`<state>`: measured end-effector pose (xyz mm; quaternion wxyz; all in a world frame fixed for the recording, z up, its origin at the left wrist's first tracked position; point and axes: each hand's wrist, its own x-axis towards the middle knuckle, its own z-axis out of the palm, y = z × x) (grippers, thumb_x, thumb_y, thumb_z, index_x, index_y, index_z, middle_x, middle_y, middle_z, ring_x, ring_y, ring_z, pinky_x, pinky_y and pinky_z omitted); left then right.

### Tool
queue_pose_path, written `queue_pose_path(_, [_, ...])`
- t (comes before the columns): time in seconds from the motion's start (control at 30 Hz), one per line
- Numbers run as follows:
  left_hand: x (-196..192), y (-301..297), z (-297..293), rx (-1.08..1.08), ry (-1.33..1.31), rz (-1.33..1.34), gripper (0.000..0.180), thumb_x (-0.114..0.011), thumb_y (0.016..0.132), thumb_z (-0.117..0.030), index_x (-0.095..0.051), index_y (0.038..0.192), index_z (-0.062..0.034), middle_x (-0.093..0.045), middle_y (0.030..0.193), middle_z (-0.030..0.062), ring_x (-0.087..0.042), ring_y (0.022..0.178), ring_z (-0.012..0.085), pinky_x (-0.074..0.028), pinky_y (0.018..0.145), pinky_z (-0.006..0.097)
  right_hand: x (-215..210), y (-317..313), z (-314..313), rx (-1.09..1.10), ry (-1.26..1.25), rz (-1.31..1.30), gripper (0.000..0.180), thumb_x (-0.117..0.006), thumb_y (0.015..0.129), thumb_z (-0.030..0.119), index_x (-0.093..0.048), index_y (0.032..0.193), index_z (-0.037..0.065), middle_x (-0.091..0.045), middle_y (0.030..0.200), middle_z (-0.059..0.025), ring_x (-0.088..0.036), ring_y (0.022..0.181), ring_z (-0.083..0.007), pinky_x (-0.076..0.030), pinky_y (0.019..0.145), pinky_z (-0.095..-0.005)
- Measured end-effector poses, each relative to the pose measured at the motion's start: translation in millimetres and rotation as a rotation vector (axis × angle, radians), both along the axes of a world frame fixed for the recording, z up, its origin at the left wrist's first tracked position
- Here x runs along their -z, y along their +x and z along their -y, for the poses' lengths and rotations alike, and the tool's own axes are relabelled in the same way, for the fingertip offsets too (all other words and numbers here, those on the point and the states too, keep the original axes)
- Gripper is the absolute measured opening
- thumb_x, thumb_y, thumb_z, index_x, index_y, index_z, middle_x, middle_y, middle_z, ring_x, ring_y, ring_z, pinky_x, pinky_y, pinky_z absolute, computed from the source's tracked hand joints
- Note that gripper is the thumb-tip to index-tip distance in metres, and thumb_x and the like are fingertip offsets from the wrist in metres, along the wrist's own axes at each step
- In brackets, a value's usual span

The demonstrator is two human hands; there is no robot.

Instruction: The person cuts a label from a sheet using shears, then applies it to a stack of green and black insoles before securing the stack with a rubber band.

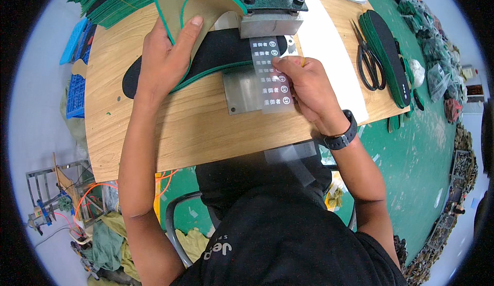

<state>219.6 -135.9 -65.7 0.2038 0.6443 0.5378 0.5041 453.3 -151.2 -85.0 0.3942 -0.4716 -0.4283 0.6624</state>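
Observation:
My left hand [165, 59] is closed around curled insoles [213, 5] with tan undersides and green edges, its thumb pressed on the tan face. Beneath it lies a black insole [218, 46] with a green underside, one end resting on a flat metal plate [239, 90]. Between thumb and fingers, my right hand [311, 82] pinches a clear transfer strip [272, 99] with rows of white printed marks. The strip lies across the end of the black insole, in front of the metal block of a press [270, 26].
A stack of green insoles [116, 3] is at the back left, near blue plastic crates [76, 95]. Black-handled scissors [369, 67] and another insole stack [388, 54] are at the right. White paper [334, 54] covers part of the wooden table [200, 134]. Bagged piles [437, 75] line the floor.

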Motion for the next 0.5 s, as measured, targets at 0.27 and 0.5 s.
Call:
queue_pose_path(0.27, [-1,0,3,0.022,-0.041,-0.185,0.032,-0.055,0.092,-0.033,-0.061,0.096,-0.0013,-0.06,0.07,0.0128,-0.054,0.064,0.0229,-0.045,0.065,0.033,-2,0,-3,-0.005,-0.012,0.054,0.027,-0.057,0.09,0.019,-0.062,0.071,0.0,-0.058,0.058,-0.005,-0.051,0.044,-0.0096,-0.039,0.041,-0.0207])
queue_pose_path(0.5, [1,10,6,0.132,-0.003,-0.457,0.036,-0.069,0.079,-0.032,-0.062,0.101,-0.0052,-0.064,0.086,0.0165,-0.06,0.082,0.0359,-0.048,0.073,0.041,-5,-2,-1,0.005,-0.009,0.071,0.032,-0.055,0.092,0.025,-0.061,0.072,0.0,-0.057,0.057,-0.0048,-0.051,0.044,-0.01,-0.039,0.039,-0.0214])
